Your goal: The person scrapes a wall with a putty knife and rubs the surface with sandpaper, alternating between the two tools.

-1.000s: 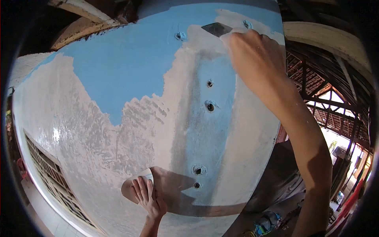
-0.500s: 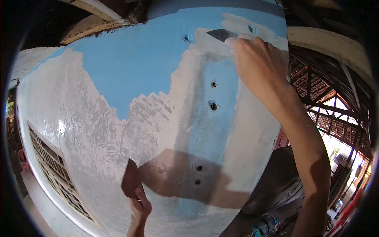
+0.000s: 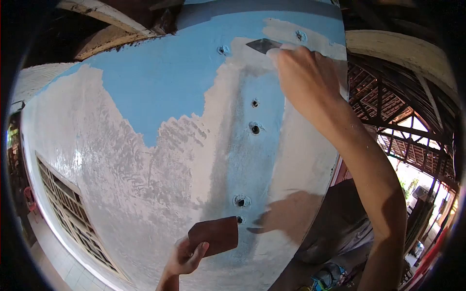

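Observation:
My right hand (image 3: 308, 72) is closed round a dark metal scraper blade (image 3: 263, 45), which lies against the wall near its top, between two holes. Low in the view, my left hand (image 3: 190, 254) grips a flat reddish-brown plate (image 3: 214, 236), thumb on its face, held out before the wall. The wall (image 3: 155, 102) is blue with patches of pale whitish filler (image 3: 131, 179). A blue strip (image 3: 252, 160) down its right part has several dark holes, one just beside the plate's upper right corner.
A slatted window (image 3: 75, 208) is at the lower left, above a tiled floor (image 3: 65, 259). Wooden beams (image 3: 104, 17) cross the top left. Past the wall's right edge are a roof frame (image 3: 412, 131) and dark cloth-like material (image 3: 335, 220).
My left hand has moved right and turned the plate from upright to nearly level. Its shadow has shifted right. My right hand and the blade appear slightly further left, along with the wall's holes.

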### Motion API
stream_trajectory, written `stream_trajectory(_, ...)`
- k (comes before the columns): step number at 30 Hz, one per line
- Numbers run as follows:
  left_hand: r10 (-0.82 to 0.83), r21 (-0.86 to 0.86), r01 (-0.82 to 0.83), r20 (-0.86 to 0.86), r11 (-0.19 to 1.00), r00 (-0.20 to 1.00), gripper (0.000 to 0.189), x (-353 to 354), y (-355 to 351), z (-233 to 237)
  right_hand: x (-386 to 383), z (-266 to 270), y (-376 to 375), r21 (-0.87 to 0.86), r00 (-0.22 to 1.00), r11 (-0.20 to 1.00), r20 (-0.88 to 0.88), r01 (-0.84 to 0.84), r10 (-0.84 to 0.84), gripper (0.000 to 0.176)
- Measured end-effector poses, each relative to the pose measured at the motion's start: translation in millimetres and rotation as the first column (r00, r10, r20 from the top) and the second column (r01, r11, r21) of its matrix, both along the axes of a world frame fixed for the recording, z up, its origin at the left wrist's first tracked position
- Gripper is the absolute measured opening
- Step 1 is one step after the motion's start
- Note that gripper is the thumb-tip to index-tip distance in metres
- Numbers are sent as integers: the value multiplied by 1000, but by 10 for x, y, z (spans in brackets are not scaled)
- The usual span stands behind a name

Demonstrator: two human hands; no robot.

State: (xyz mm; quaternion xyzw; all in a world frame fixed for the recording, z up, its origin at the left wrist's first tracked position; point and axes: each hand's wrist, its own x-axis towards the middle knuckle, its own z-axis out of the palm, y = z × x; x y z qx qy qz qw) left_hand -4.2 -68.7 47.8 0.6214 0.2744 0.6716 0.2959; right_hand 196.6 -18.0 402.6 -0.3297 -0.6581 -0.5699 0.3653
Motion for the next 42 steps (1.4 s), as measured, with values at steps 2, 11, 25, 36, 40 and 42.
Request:
stream_trajectory(2,-11,16,10,63,1000,998,31,23,47,-51,-3,-11,19,56,999,997,23,-48,46,3)
stream_trajectory(11,299,275,-228,-253,934,920,33,-201,269,823,-104,30,-43,-82,998,996,-48,26,-30,12)
stream_trajectory(25,265,534,6,-428,845,864,39,273,806,3278,-91,-34,-40,57,1000,998,3,-18,18,10)
stream_trajectory(36,-375,250,354,39,901,926,39,685,1141,3556,-57,176,65,70,999,997,-33,-38,41,11)
stream_trajectory(40,-408,364,349,99,864,907,40,712,1200,3607,-85,109,-142,58,1000,998,-9,-7,8,10)
stream_trajectory(42,-367,410,308,72,859,927,39,715,1254,3633,-70,104,-91,87,1000,996,-9,1,0,10)
